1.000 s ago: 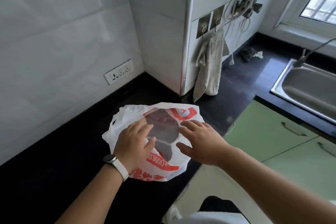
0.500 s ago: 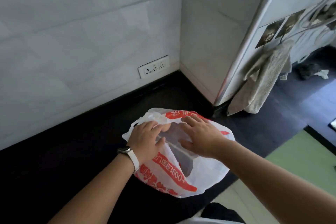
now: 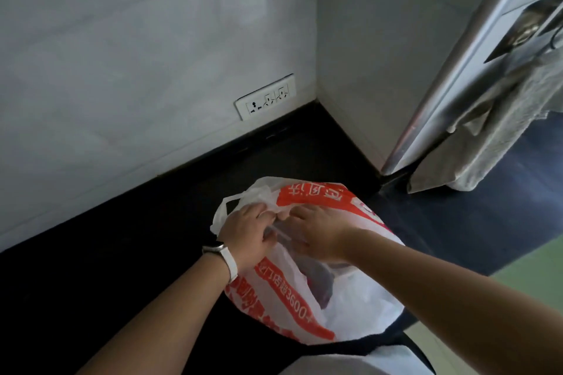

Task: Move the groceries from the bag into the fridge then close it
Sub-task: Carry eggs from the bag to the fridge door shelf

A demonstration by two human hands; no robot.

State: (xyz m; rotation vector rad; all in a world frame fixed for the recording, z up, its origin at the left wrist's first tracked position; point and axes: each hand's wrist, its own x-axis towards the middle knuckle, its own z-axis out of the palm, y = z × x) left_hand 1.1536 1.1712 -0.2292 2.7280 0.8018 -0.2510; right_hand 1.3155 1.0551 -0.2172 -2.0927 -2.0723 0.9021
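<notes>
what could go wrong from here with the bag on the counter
1. The bag sits near the front edge of the counter; tugging it open could slide it off and spill what is inside.
2. The left hand and right hand both grip thin plastic at the bag's mouth; pulling hard might tear it.
3. The contents show only dimly through the opening, so a blind grab may fumble an item.

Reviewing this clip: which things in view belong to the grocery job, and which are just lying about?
Part of the job:
- plastic bag, contents too dim to identify
- left hand and right hand, both with a grip on the bag's mouth
- black countertop the bag sits on

Just there:
- wall socket
- towel hanging at the right
- wristwatch on the left wrist
</notes>
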